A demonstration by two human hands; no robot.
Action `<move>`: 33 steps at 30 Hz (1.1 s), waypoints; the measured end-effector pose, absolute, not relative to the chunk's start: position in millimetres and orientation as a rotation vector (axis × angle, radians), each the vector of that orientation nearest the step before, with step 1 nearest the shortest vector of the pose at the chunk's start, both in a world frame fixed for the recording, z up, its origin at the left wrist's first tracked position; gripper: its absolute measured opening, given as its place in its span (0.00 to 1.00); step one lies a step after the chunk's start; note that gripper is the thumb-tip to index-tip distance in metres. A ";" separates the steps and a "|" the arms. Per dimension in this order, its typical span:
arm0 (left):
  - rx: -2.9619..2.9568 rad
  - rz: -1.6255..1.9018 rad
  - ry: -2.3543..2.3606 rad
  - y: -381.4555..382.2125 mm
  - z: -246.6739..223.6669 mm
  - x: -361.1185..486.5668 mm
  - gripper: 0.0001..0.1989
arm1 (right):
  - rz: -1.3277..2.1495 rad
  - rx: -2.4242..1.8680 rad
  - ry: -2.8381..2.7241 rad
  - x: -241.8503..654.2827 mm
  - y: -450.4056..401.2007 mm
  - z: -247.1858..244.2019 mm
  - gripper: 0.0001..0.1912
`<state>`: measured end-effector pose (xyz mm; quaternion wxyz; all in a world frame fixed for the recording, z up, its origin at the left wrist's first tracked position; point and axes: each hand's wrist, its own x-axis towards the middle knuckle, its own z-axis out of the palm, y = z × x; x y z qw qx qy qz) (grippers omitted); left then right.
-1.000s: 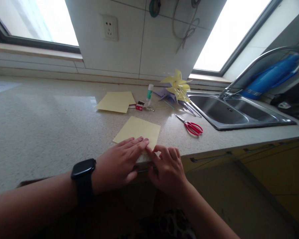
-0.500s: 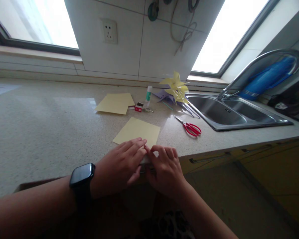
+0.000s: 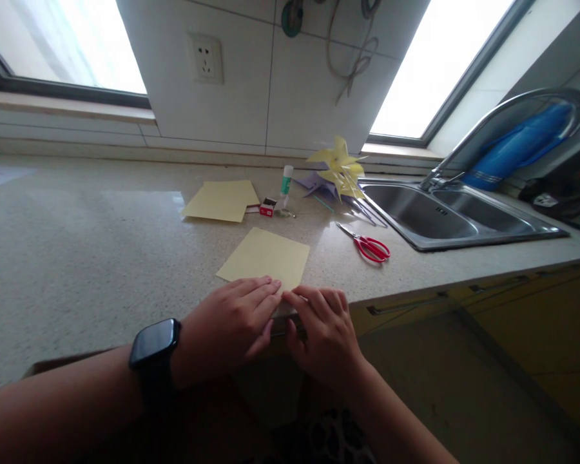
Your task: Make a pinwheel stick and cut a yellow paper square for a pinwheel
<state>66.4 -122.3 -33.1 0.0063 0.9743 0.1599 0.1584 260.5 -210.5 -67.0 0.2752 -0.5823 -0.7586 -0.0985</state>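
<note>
One yellow sheet (image 3: 265, 254) is lying on the worktop (image 3: 101, 258), its near corner sitting between left hand (image 3: 236, 316) and right hand (image 3: 323, 328). Left is resting palm-down on the paper, fingers straight, gripping nothing; right is resting half-curled, index fingertip by the corner, can't tell if pinching. Work on this sheet is looking early: visible part lying flat, no cuts showing, corner crease hidden; cutting and gluing seemingly undone. Beyond the hands, pinwheels (image 3: 341, 171) are looking finished; spare sheets (image 3: 220, 201), glue stick (image 3: 286, 180) and scissors (image 3: 371, 248) are sitting untouched.
</note>
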 end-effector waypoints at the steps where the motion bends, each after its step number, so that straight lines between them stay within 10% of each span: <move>1: 3.038 0.494 0.499 -122.4 -32.5 66.5 0.22 | -0.277 -1.567 -2.039 260.2 -210.5 -67.1 0.18; 33: 2.715 0.506 0.556 -118.1 -17.8 64.6 0.21 | -0.323 -1.725 -2.117 251.9 -206.3 -55.0 0.28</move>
